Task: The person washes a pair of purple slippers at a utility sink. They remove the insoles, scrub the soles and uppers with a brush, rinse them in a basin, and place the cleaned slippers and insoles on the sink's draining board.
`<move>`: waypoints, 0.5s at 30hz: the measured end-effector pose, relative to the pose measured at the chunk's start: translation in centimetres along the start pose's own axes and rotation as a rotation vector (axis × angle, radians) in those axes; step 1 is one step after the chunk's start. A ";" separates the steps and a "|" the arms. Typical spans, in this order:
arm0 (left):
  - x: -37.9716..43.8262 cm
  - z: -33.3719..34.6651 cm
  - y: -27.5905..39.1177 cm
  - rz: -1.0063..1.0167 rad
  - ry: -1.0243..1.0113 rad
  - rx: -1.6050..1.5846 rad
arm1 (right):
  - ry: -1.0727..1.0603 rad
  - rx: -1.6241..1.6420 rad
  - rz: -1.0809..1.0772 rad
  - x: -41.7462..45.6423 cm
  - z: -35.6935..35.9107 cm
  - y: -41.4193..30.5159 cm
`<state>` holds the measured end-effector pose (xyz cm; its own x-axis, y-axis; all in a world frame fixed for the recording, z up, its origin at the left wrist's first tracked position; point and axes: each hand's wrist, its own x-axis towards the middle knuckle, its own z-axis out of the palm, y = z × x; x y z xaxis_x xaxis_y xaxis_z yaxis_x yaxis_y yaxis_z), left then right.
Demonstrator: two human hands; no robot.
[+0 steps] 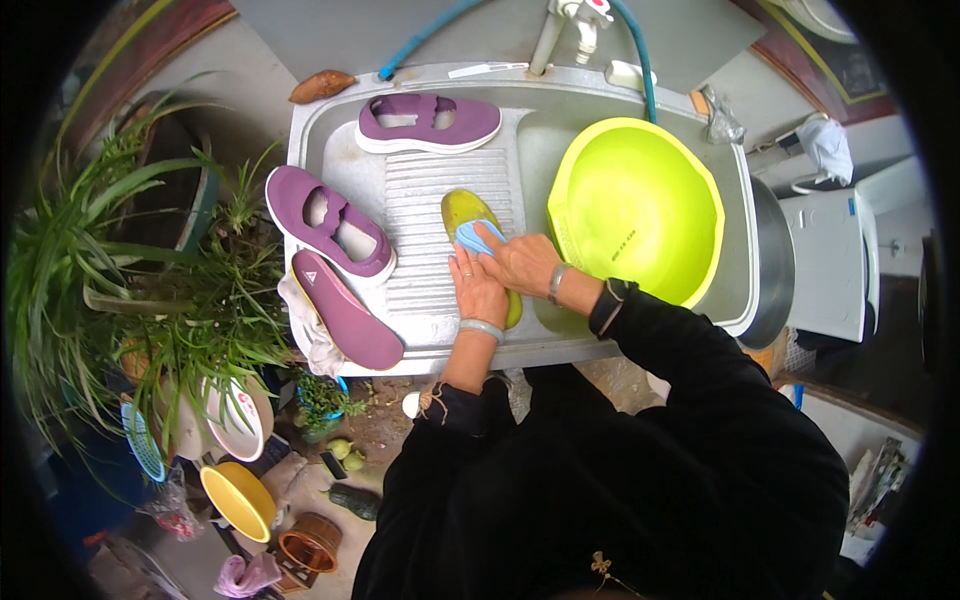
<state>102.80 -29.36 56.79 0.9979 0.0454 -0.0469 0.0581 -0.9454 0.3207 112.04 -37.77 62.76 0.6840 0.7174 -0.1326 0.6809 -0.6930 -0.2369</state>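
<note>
On the ribbed washboard point(409, 225) of the sink lies a yellow-green insole point(465, 206). My right hand point(525, 262) is closed around a light blue brush or scrubber point(477, 235), which rests on the insole; its underside is hidden. My left hand point(478, 289) presses flat on the insole, fingers pointing towards the blue tool. One purple shoe point(427, 124) lies across the washboard's far end, another purple shoe point(330, 221) at the sink's left edge. Below that shoe a purple insole point(349, 311) lies over a whitish cloth point(322, 352) on the rim.
A bright yellow-green basin point(637, 210) stands in the right bowl. Behind the sink are a tap point(581, 22), a blue-green hose point(643, 60), a white bar point(628, 73) and a brown object point(322, 86). Potted plants point(112, 247) crowd the left side, with basins on the floor below.
</note>
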 end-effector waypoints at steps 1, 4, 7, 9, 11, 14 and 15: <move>0.3 0.4 -0.1 0.019 0.070 -0.009 | 0.002 -0.014 0.009 0.7 0.4 0.2; 0.3 1.4 -0.4 0.056 0.172 -0.044 | 0.005 -0.026 0.085 6.5 1.7 0.0; 0.5 0.7 -0.4 0.043 0.163 -0.059 | 0.054 -0.020 0.104 9.4 1.7 0.0; 0.2 0.7 -0.7 0.019 0.189 -0.030 | 0.072 -0.007 0.089 8.7 1.4 0.1; 0.6 1.1 -0.7 0.014 0.230 -0.028 | 0.070 -0.004 0.070 4.4 -0.1 0.6; 0.4 1.7 -0.9 0.024 0.264 -0.020 | -0.101 -0.029 0.053 1.4 -1.6 -0.5; 0.4 1.4 -0.4 0.042 0.238 -0.016 | -0.058 -0.038 0.074 1.6 -0.7 -0.1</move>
<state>103.17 -29.44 55.30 0.9782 0.0829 0.1902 0.0152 -0.9428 0.3330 113.21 -36.60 63.22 0.7171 0.6666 -0.2036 0.6397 -0.7454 -0.1875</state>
